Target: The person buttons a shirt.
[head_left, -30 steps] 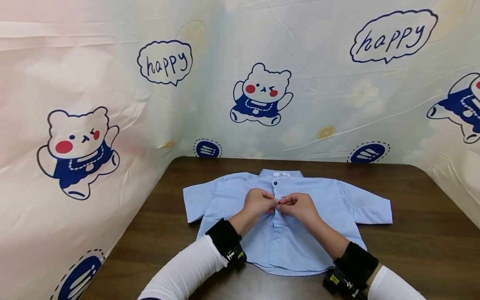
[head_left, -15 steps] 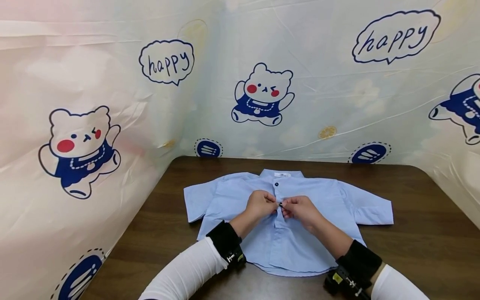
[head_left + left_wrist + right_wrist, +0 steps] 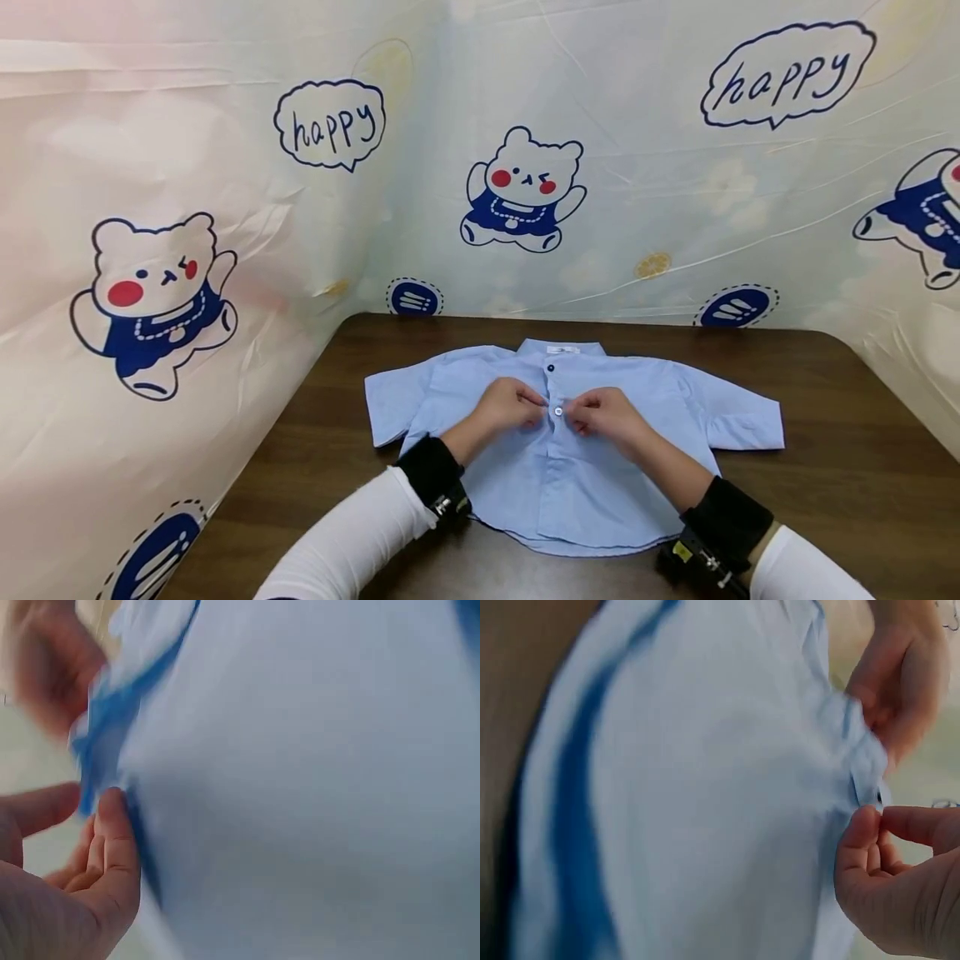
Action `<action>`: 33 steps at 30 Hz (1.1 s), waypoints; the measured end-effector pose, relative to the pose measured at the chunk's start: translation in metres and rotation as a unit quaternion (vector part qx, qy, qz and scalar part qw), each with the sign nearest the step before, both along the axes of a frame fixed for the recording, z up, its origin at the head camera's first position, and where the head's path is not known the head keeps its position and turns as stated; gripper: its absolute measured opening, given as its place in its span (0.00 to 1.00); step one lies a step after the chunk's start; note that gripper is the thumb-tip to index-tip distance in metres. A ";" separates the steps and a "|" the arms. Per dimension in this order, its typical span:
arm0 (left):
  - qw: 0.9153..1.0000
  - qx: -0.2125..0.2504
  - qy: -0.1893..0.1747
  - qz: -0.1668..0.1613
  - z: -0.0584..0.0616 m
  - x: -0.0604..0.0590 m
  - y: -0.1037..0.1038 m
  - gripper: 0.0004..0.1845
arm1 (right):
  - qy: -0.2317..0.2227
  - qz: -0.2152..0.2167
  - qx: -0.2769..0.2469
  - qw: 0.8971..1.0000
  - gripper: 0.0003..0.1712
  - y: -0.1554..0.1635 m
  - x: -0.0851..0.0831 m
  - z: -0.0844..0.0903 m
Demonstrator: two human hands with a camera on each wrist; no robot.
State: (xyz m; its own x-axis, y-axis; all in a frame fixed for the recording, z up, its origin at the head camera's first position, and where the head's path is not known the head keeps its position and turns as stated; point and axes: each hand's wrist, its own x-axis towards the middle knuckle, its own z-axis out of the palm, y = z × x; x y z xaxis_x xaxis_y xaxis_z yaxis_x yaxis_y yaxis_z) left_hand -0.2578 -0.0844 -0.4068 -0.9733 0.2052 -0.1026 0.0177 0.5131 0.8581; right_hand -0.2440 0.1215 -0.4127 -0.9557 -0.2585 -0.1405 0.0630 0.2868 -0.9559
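Observation:
A light blue short-sleeved button-up shirt lies front up, sleeves spread. A dark button shows below the collar. A second button is visible lower on the placket, between the two hands. My left hand is just left of this button; in the left wrist view its thumb and fingers stand apart beside the cloth. On the other side, my right hand has its thumb and forefinger together, pinching at the placket edge in the right wrist view.
The shirt rests on a dark brown wooden table with rounded far corners. A pale printed curtain with bears and "happy" bubbles hangs behind it and along both sides. Black wrist straps carry small cameras.
Both hands were close together over the second button, hiding most of it. My left hand has drawn away to the left, and the button now shows face up on the placket.

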 end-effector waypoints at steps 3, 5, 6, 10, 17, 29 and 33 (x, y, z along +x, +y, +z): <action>0.991 -0.111 0.066 -0.041 0.015 -0.021 -0.033 0.07 | 0.068 -0.004 0.099 0.993 0.11 0.027 -0.013 0.006; 0.977 -0.180 0.104 -0.047 0.025 -0.035 -0.058 0.08 | 0.102 -0.007 0.166 0.981 0.12 0.050 -0.026 0.012; 0.972 -0.204 0.108 -0.045 0.028 -0.042 -0.069 0.09 | 0.115 -0.008 0.200 0.973 0.12 0.062 -0.033 0.015; 0.964 -0.252 0.079 -0.030 0.031 -0.064 -0.105 0.13 | 0.146 0.005 0.304 0.941 0.17 0.104 -0.059 0.020; 0.965 -0.254 -0.004 -0.060 0.008 -0.083 -0.119 0.18 | 0.109 0.055 0.354 0.927 0.25 0.133 -0.089 0.008; 0.945 -0.325 0.001 -0.043 0.011 -0.089 -0.123 0.04 | 0.132 0.060 0.391 0.909 0.08 0.131 -0.102 0.007; 0.939 -0.340 0.040 -0.033 0.014 -0.096 -0.129 0.03 | 0.154 0.047 0.408 0.899 0.06 0.130 -0.105 0.011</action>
State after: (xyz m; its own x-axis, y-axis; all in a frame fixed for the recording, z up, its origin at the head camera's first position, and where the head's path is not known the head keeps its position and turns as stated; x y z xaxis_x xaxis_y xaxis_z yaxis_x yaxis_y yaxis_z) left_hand -0.3542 -0.2137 -0.3931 -0.9708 0.1793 -0.1595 0.1196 0.9377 0.3262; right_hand -0.3486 0.2514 -0.4016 -0.9613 -0.2706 -0.0523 -0.2293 0.8904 -0.3932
